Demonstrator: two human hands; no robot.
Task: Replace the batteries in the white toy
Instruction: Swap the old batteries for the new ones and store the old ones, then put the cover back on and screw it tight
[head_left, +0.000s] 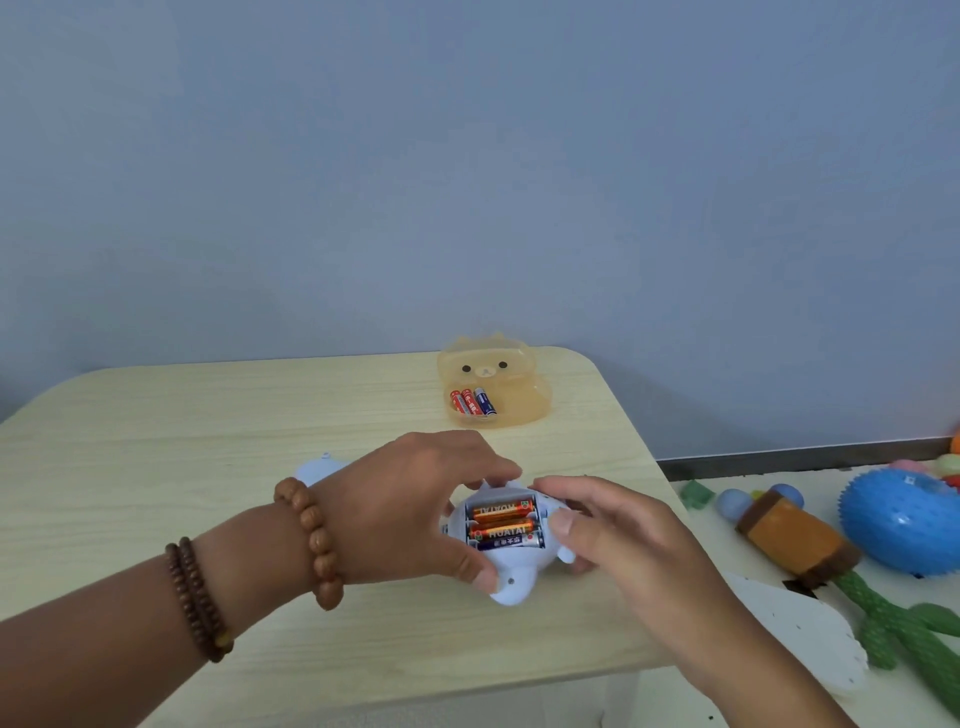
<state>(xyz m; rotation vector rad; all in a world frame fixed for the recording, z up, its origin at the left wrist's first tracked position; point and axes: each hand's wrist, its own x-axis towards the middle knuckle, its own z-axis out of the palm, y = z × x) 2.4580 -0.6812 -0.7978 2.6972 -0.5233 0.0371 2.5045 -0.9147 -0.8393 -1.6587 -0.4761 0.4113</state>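
Observation:
The white toy (511, 574) lies belly-up on the light wooden table (208, 457), its battery bay uncovered. Inside the bay sit two orange batteries (501, 521) and one blue battery (506, 543). My left hand (410, 514), with bead bracelets on the wrist, grips the toy from the left, thumb on its lower body and fingers over its far end. My right hand (608, 535) holds the toy's right side, thumb tip at the bay's right edge. A white cover piece (314, 470) lies on the table behind my left wrist, partly hidden.
An orange translucent bear-shaped box (519, 395) stands open at the table's far right, with three batteries (471, 401) inside. On the floor to the right lie a blue spiky ball (898, 525), a brown and orange plush (795, 540), a green cactus toy (904, 629) and a white sheet (800, 634).

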